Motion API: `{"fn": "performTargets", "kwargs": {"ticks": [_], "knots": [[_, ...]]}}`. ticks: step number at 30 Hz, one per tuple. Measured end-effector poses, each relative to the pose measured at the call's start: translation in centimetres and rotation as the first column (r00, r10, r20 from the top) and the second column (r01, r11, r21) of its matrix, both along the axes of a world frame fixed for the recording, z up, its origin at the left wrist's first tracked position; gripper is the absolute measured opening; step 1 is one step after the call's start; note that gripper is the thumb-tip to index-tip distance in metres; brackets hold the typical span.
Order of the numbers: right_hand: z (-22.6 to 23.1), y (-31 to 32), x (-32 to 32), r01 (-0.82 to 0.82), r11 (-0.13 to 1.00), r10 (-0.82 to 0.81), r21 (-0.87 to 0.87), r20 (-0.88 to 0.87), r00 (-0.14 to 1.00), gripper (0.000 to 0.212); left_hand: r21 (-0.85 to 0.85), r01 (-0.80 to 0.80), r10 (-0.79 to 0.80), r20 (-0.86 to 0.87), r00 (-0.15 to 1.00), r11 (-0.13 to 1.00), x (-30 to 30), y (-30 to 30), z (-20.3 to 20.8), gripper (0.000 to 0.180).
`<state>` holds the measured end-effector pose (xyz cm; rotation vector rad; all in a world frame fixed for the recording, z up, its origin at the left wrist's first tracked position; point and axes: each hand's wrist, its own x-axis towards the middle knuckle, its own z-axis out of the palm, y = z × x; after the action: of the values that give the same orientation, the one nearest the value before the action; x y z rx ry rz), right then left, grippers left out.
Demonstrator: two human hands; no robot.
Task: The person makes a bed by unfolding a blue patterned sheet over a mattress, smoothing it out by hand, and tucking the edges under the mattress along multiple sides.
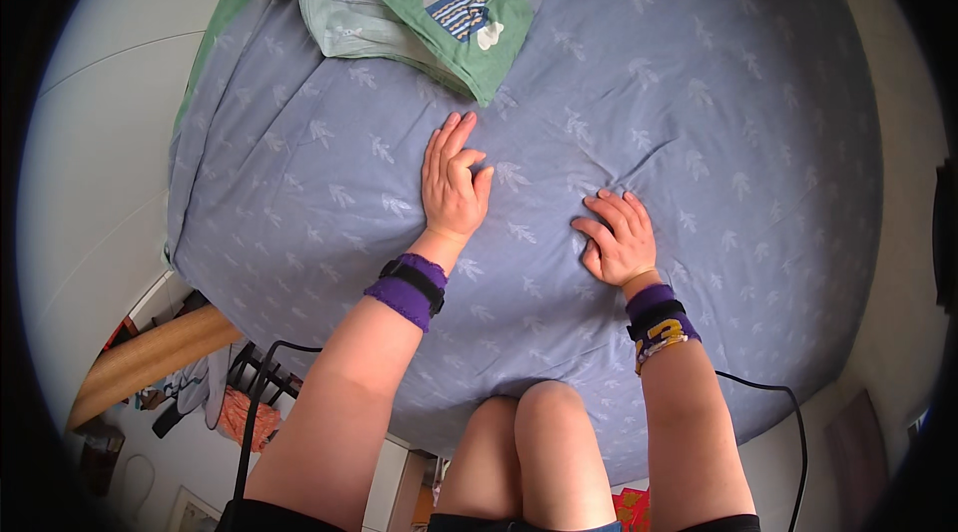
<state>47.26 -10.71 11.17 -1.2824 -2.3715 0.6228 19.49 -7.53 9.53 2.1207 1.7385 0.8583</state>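
Note:
My left hand (455,185) rests on a blue-grey bed sheet (539,263) printed with pale leaf sprigs. Its fingers point away from me, stretched out, and it holds nothing. Just beyond its fingertips lies a green garment (504,43) with a striped blue patch and a white shape on it; a small gap separates them. My right hand (621,241) is on the sheet further right and nearer to me, fingers apart and slightly bent, with nothing in them. Small creases (639,168) run in the cloth beyond its fingertips. Purple bands with black straps circle both wrists.
Paler cloth (344,3) spreads beside the green garment at the far left. A black cable (257,382) runs by my left forearm, another (788,392) by my right. A wooden beam (160,362) stands at lower left, near an orange cloth (249,419). My knees (549,422) touch the near side.

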Motion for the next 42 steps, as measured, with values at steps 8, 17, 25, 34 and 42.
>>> {"fn": "performTargets", "kwargs": {"ticks": [8,17,25,34,42], "knots": [[0.0,-0.1,-0.1,0.004,1.000,-0.004,-0.001,0.016,1.000,0.032,-0.121,-0.017,-0.002,-0.155,0.988,0.992,0.3,-0.1,0.7,0.090],[0.5,0.5,0.0,-0.024,1.000,0.024,-0.012,0.034,0.999,0.032,-0.146,-0.039,0.010,-0.199,0.980,0.989,0.5,0.3,0.8,0.091],[3.2,5.7,-1.1,-0.241,0.946,0.257,-0.216,0.046,0.965,0.049,-0.174,-0.037,-0.006,-0.242,0.970,0.984,0.7,-0.1,0.6,0.083],[1.4,27.9,8.1,0.340,0.875,-0.455,0.343,0.349,0.819,0.052,-0.152,-0.054,0.011,-0.266,0.964,0.987,0.4,-0.1,0.3,0.076],[1.2,31.4,2.5,0.084,0.970,-0.152,0.227,0.301,0.941,0.056,-0.170,-0.053,0.008,-0.254,0.967,0.984,0.2,-0.2,0.3,0.071]]}}
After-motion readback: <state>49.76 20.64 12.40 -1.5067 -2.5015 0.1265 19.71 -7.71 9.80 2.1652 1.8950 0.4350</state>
